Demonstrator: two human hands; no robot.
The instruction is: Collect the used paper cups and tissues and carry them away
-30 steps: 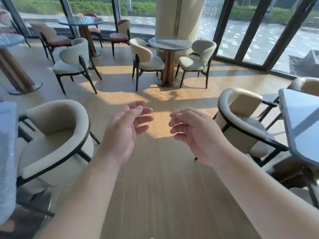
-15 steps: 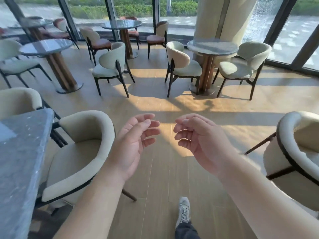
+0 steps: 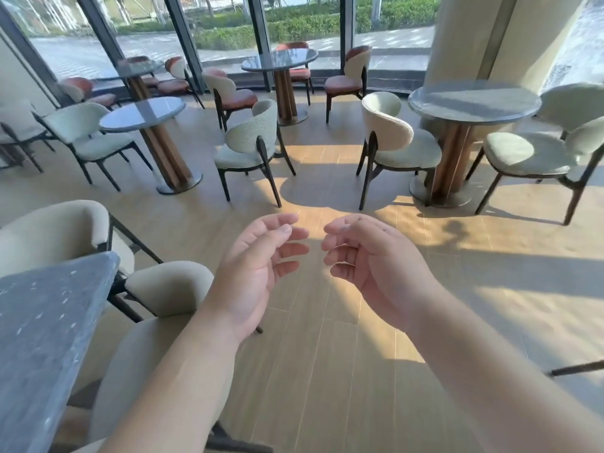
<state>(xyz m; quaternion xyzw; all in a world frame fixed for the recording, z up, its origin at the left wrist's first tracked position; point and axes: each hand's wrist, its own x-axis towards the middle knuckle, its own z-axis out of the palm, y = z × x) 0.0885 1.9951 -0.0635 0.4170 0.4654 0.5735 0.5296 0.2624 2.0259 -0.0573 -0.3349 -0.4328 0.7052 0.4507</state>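
Note:
My left hand [image 3: 258,269] and my right hand [image 3: 369,266] hang in front of me over the wooden floor, palms turned toward each other. The fingers of both are loosely curled and apart, and neither holds anything. No paper cup or tissue shows on any table top or on the floor in this view.
A dark stone table [image 3: 42,338] juts in at the lower left with cream armchairs [image 3: 170,289] beside it. Round tables [image 3: 474,99] [image 3: 143,114] with chairs [image 3: 251,142] [image 3: 392,138] stand ahead. A thick column [image 3: 474,37] rises at the right. Glass walls lie behind.
The view has swung left and moved forward: the right-hand table and armchair left the frame, the left stone table came in. Both hands kept the same empty pose.

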